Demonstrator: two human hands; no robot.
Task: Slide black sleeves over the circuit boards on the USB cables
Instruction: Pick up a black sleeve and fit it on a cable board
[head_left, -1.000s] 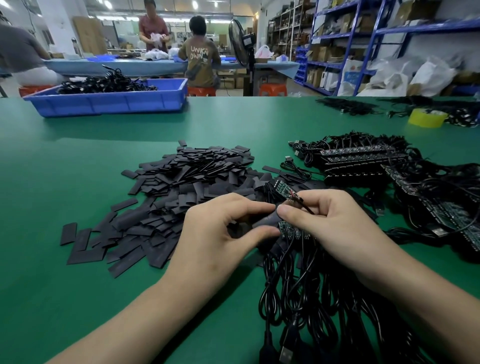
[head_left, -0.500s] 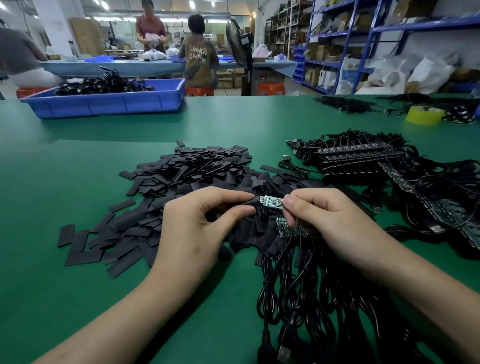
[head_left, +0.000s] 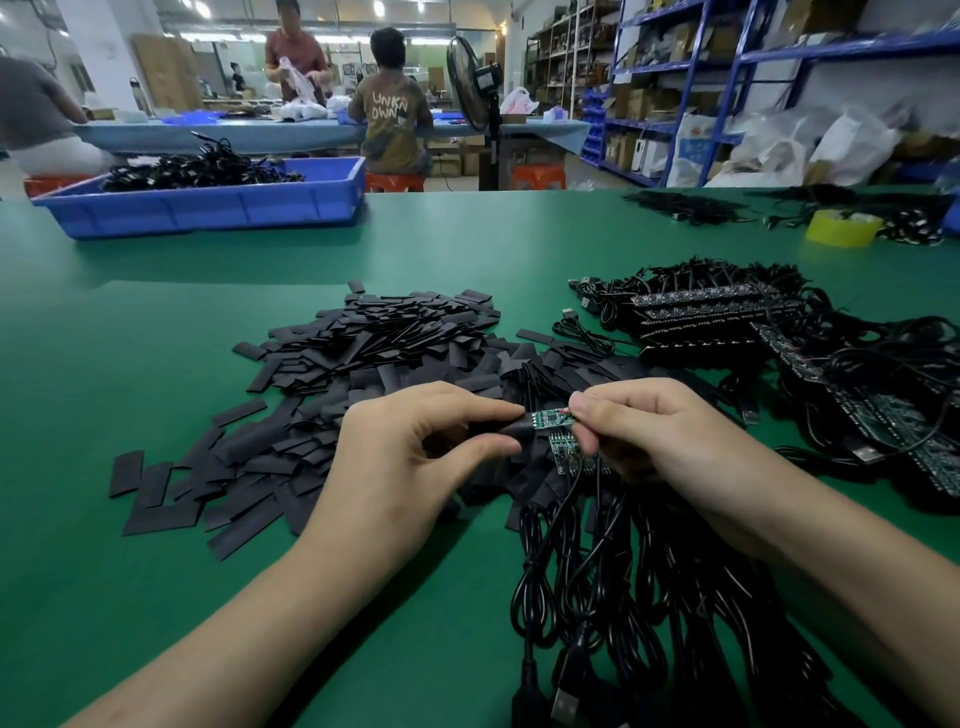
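My left hand (head_left: 410, 457) pinches a black sleeve (head_left: 511, 427) between thumb and forefinger. My right hand (head_left: 660, 441) pinches a small green circuit board (head_left: 551, 417) at its right end. The board's left end meets the sleeve's mouth; most of the board shows bare. A second bare green board (head_left: 563, 452) lies just below, on the bundle of black USB cables (head_left: 597, 582) that runs toward me. A big heap of flat black sleeves (head_left: 363, 374) lies behind and left of my hands.
Rows of more boards with cables (head_left: 717, 322) lie at the right. A blue bin (head_left: 208, 200) full of cables stands at the far left, and a yellow tape roll (head_left: 842, 227) at the far right. People work at a table beyond.
My right hand has turned the board level and brought it left to the sleeve in my left hand. Both hands have lifted slightly off the pile.
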